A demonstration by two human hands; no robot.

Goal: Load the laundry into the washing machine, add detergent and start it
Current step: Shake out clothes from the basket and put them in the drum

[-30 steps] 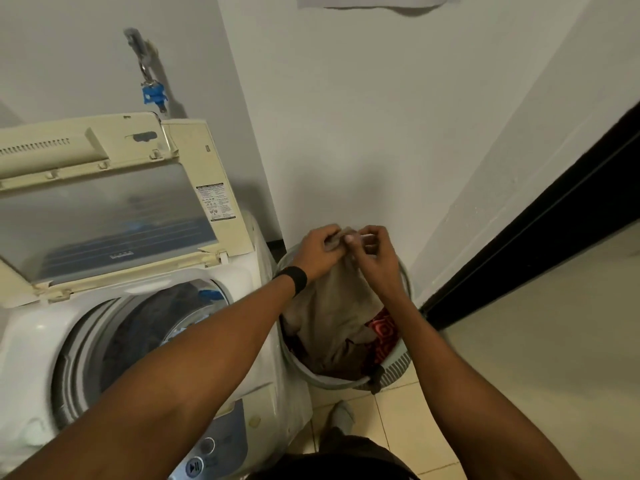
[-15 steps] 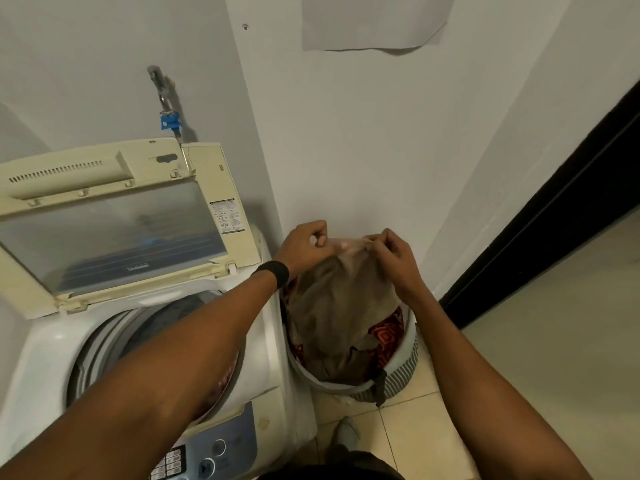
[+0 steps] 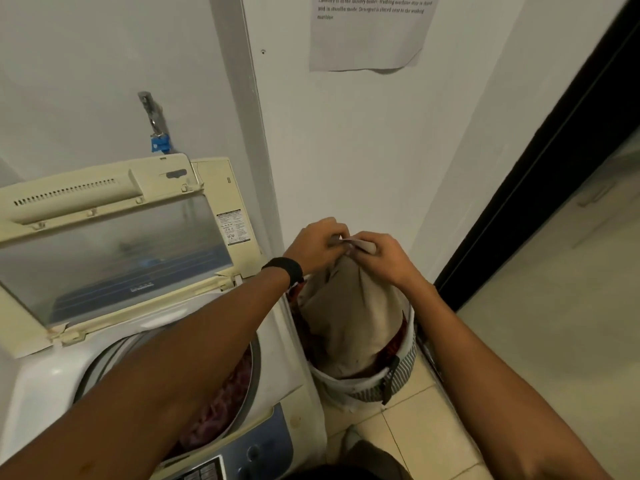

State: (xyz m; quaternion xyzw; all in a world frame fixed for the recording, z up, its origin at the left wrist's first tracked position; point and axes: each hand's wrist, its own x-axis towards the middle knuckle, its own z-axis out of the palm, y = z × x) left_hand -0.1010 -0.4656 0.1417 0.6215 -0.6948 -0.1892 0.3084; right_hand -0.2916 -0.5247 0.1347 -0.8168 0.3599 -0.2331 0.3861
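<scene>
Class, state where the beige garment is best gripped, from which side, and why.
Grip the beige garment at its bunched top edge, from above, as the left hand and right hand pinch it; the rest hangs limp into the basket, so it should lift clear.

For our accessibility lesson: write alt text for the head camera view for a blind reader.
The left hand and right hand pinch the top of a beige garment that hangs into a striped laundry basket. Beside it, a washing machine stands with its lid raised and reddish laundry inside.
</scene>
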